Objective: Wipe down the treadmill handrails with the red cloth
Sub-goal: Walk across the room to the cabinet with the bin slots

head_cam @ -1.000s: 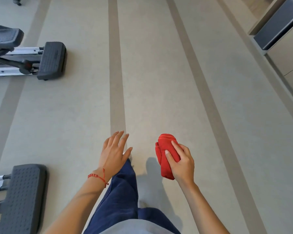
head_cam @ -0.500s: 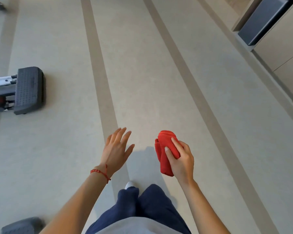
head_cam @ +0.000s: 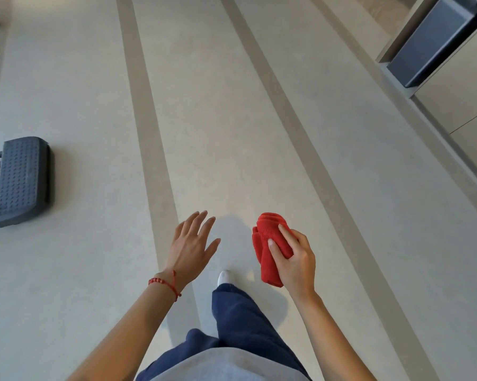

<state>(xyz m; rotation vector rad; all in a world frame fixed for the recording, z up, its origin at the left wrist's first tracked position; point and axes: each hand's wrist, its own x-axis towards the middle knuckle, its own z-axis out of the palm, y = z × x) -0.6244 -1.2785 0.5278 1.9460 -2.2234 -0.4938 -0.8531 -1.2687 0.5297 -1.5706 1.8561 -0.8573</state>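
My right hand [head_cam: 296,259] grips a bunched red cloth [head_cam: 269,243] in front of my waist, thumb and fingers curled round it. My left hand [head_cam: 190,244] hangs beside it with straight, spread fingers and holds nothing; a red bead bracelet sits on that wrist. Both hands are in the air above the pale floor. No treadmill handrail is in view.
A dark studded end cap of a gym machine [head_cam: 24,180] lies on the floor at the left edge, with metal rails behind it. Cabinets with a dark recess [head_cam: 435,42] line the right side. Darker stripes run along the beige floor [head_cam: 231,119]. My legs and one white shoe [head_cam: 225,277] are below.
The view has shifted forward as I walk: the gym machine's end cap slid down and left, a nearer one left the view. My hands kept their pose, cloth still gripped.
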